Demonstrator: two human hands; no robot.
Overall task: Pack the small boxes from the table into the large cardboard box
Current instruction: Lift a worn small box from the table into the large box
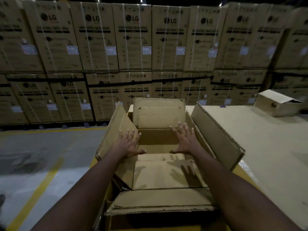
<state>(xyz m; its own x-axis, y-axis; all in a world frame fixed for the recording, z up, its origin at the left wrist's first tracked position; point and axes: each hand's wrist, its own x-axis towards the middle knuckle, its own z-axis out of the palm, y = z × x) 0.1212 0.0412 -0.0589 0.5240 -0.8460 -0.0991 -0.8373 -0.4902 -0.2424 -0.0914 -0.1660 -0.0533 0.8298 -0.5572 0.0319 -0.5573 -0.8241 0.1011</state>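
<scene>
The large cardboard box (pixel 216 130) stands open right in front of me, all its flaps spread outward. Inside it lie small brown boxes (pixel 163 174), flat and close together near the bottom. My left hand (pixel 129 143) hovers over the box's left side with fingers spread, holding nothing. My right hand (pixel 185 139) is stretched out over the right side, palm down, fingers apart and empty. Both hands cast shadows on the boxes inside. One more small cardboard box (pixel 275 104) lies tilted on the table at the far right.
The pale table (pixel 266 147) runs to the right of the large box. A wall of stacked washing-machine cartons (pixel 133 47) fills the background. To the left is grey floor with yellow lines (pixel 41 180).
</scene>
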